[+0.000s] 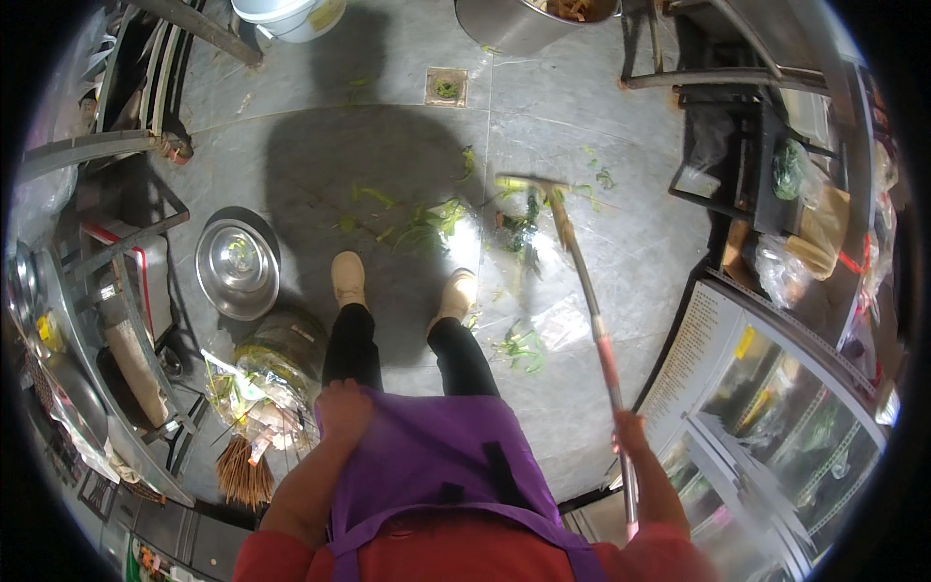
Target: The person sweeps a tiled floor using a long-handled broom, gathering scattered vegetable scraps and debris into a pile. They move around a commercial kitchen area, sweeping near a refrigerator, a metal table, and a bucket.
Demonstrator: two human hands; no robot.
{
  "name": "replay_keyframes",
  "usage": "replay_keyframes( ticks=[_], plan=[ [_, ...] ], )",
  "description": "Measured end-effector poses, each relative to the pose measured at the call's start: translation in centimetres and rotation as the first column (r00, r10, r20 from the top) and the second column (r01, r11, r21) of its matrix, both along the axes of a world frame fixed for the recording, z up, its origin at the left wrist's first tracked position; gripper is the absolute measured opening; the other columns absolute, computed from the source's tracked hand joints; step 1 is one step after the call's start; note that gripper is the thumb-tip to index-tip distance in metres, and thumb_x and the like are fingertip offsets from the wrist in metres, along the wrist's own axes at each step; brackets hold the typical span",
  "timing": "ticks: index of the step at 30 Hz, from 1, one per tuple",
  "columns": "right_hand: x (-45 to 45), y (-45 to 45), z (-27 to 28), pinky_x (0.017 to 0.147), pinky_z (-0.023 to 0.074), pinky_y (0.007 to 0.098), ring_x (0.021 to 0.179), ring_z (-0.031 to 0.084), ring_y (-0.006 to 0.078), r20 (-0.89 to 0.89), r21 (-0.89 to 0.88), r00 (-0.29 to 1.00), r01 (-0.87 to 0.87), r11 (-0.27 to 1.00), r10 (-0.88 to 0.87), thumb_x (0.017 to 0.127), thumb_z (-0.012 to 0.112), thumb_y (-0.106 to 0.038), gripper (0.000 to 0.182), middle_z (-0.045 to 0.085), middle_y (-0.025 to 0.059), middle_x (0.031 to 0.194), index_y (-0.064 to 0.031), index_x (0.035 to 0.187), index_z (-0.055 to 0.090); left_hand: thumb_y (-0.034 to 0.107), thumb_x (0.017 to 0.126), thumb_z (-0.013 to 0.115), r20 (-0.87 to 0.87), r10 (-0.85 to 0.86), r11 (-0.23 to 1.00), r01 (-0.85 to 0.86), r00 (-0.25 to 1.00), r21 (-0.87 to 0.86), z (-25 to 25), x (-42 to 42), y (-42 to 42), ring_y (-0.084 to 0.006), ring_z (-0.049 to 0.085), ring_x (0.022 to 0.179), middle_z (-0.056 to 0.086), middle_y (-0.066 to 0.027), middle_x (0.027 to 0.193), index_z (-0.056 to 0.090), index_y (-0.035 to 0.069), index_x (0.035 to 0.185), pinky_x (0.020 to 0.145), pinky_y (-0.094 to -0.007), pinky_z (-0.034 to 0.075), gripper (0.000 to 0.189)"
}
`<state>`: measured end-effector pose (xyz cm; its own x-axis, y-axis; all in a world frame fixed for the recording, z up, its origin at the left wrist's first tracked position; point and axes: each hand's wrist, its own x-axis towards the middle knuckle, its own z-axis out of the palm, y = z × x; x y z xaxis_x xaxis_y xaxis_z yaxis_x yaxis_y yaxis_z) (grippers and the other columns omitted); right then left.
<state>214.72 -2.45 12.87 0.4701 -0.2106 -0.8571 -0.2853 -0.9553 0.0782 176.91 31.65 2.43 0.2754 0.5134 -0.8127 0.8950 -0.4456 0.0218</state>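
Note:
My right hand point(628, 431) is closed around the long pole point(598, 327) of a floor tool. The tool's narrow crosswise head point(534, 180) rests on the grey tiled floor among scattered leafy green scraps point(436, 218). My left hand point(345, 409) lies against the edge of the purple apron point(436, 444), and I cannot tell whether it grips the cloth. More green scraps point(520, 348) and a clear plastic piece point(564, 320) lie on the floor to the left of the pole. A floor drain point(446, 87) with green bits in it is further ahead.
A steel basin point(238, 265) stands at left, above a full trash bin point(254, 396) and a twig broom point(245, 473). A steel pot point(534, 25) and a white bucket point(287, 18) stand ahead. Metal shelving point(138, 247) lines the left; a glass-door fridge point(771, 415) stands at right.

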Motion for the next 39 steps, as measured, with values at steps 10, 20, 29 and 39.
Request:
replay_keyframes(
  ticks=[10,20,29,39],
  plan=[
    [-5.7,7.4,1.2,0.032,0.0385,0.0256,0.035,0.045,0.0124,0.117,0.086,0.992,0.032,0.996,-0.042,0.082,0.053,-0.022,0.023,0.047,0.005,0.05,-0.0014,0.071,0.051,0.024,0.072,0.052,0.066,0.008,0.999,-0.011,0.998,0.041,-1.0,-0.5,-0.8,-0.0313,0.055,0.08,0.055,-0.0144,0.085,0.055,0.004,0.083,0.066,-0.0433,0.044,0.023],
    [-5.0,15.8,-6.9,0.052,0.0435,0.0429,0.057,0.056,0.0346,0.437,0.05,0.739,-0.589,0.806,0.513,0.079,0.061,-0.029,0.028,0.056,0.017,0.065,-0.0038,0.083,0.049,0.025,0.073,0.053,-0.004,0.134,0.989,-0.134,0.991,-0.055,-0.2,-0.7,-0.3,-0.0337,0.054,0.088,0.053,-0.0186,0.092,0.054,0.001,0.086,0.074,-0.0443,0.045,0.027],
    [-6.5,19.1,-10.5,0.06,0.0443,0.0459,0.068,0.058,0.0364,0.464,-0.115,0.599,-0.689,0.716,0.652,0.083,0.055,-0.035,0.03,0.058,0.016,0.077,-0.0068,0.089,0.047,0.024,0.072,0.055,0.034,0.173,0.984,-0.171,0.984,-0.056,-0.3,-1.8,-0.1,-0.0325,0.054,0.087,0.054,-0.0173,0.091,0.054,0.002,0.085,0.074,-0.0435,0.045,0.026],
    [-8.8,19.7,-14.8,0.063,0.0446,0.0469,0.073,0.057,0.0383,0.382,-0.161,0.612,-0.694,0.702,0.693,0.085,0.051,-0.036,0.031,0.057,0.0175,0.083,-0.0065,0.089,0.041,0.024,0.074,0.052,0.059,0.106,0.994,-0.105,0.993,-0.032,-0.1,-2.2,0.6,-0.0297,0.055,0.084,0.056,-0.0154,0.088,0.056,0.003,0.085,0.071,-0.0405,0.044,0.025]
  ],
)
